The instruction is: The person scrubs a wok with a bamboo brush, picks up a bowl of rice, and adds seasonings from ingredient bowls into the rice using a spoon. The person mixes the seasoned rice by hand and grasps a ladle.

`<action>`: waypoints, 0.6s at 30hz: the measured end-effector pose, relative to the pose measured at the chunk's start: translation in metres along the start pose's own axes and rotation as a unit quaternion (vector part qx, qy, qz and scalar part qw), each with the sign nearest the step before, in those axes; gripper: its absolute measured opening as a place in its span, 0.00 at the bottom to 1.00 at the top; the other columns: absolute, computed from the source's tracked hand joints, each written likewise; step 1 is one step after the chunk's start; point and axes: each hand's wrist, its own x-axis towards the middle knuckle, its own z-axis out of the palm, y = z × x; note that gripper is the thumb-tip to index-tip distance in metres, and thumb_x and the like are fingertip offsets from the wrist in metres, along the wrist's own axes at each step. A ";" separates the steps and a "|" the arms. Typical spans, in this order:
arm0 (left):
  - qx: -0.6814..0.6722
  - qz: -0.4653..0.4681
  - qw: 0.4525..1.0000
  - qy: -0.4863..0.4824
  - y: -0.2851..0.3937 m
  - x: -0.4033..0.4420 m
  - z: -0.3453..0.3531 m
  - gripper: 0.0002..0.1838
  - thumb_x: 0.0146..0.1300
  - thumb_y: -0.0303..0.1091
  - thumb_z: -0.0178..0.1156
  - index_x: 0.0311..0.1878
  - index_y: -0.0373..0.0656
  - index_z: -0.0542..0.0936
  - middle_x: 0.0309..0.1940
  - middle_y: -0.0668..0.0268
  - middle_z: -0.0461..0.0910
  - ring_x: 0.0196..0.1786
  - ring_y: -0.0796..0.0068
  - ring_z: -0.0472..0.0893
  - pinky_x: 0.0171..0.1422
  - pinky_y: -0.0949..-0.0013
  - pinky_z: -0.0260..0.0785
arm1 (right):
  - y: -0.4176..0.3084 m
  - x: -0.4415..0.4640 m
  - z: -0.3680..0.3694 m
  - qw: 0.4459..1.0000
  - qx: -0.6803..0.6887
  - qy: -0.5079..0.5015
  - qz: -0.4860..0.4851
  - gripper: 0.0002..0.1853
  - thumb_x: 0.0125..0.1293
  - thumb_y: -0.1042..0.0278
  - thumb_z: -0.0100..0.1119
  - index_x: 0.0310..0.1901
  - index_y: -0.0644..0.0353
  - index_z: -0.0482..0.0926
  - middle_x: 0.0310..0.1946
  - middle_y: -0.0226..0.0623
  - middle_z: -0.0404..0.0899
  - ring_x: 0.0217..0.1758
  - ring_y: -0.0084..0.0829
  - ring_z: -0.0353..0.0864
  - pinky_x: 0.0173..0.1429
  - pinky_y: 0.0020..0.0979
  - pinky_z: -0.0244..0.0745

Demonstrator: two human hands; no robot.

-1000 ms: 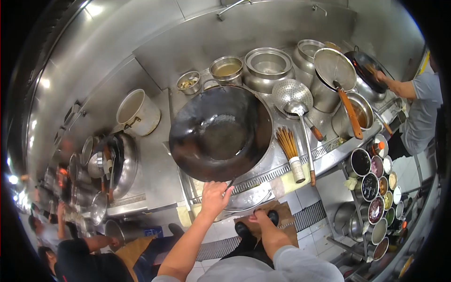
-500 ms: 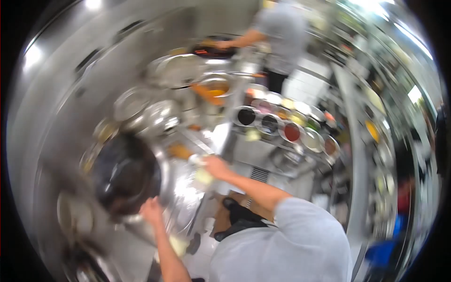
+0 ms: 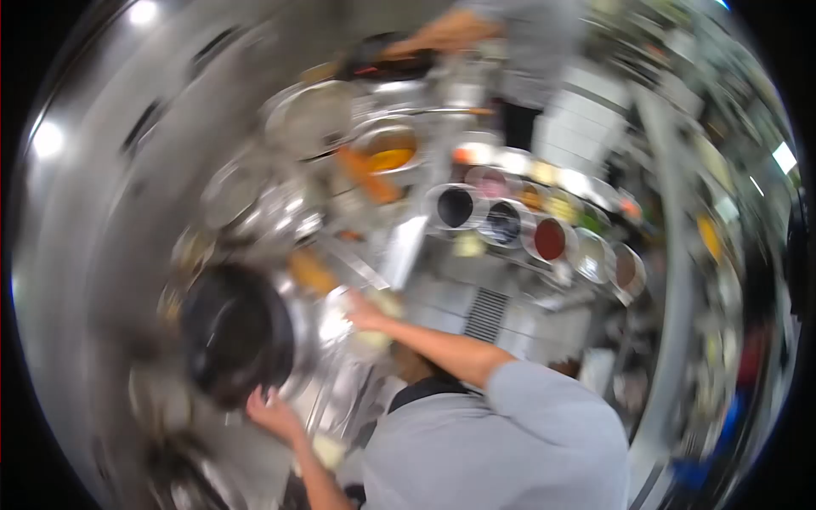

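The dark wok point(image 3: 238, 336) sits tilted on the steel range at the left of the head view, smeared by motion. My left hand point(image 3: 274, 414) is closed at the wok's near rim, where its handle is blurred. Right of the wok, my right hand point(image 3: 365, 313) closes round the pale handle end of a bamboo brush point(image 3: 311, 272). The brush's bristles point up and left toward the wok, apart from my left hand.
Behind the wok stand metal pots, a strainer point(image 3: 316, 119) and a pot of orange liquid point(image 3: 391, 153). Seasoning tins, one with dark sauce point(image 3: 455, 206), stand right. A co-worker's arm point(image 3: 450, 32) reaches over another wok point(image 3: 387, 58) at the top.
The view has swung right, so the wok now appears farther left. My right hand has gone from low near my body to the bamboo brush and taken hold of it.
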 end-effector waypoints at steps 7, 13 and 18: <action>-0.624 -0.471 0.617 0.090 -0.023 0.011 0.004 0.21 0.70 0.51 0.55 0.59 0.51 0.71 0.52 0.63 0.75 0.61 0.62 0.73 0.66 0.57 0.62 | -0.035 0.026 -0.002 0.987 -0.096 -0.127 0.033 0.50 0.51 0.57 0.64 0.74 0.60 0.51 0.56 0.58 0.76 0.59 0.56 0.76 0.63 0.44 0.70; -0.772 -0.378 0.483 0.167 -0.042 0.027 0.008 0.18 0.75 0.49 0.49 0.34 0.45 0.74 0.21 0.70 0.69 0.24 0.74 0.68 0.37 0.68 0.65 | -0.081 0.020 -0.044 0.979 0.175 -0.106 0.006 0.42 0.55 0.68 0.66 0.71 0.58 0.57 0.48 0.46 0.79 0.43 0.36 0.83 0.46 0.35 0.80; -0.744 -0.388 0.502 0.209 0.007 -0.001 -0.051 0.21 0.76 0.50 0.48 0.26 0.49 0.69 0.13 0.77 0.52 0.15 0.82 0.52 0.22 0.74 0.49 | -0.144 0.005 -0.071 0.989 -0.014 -0.103 -0.104 0.38 0.62 0.53 0.64 0.70 0.58 0.62 0.53 0.48 0.79 0.53 0.43 0.81 0.59 0.36 0.74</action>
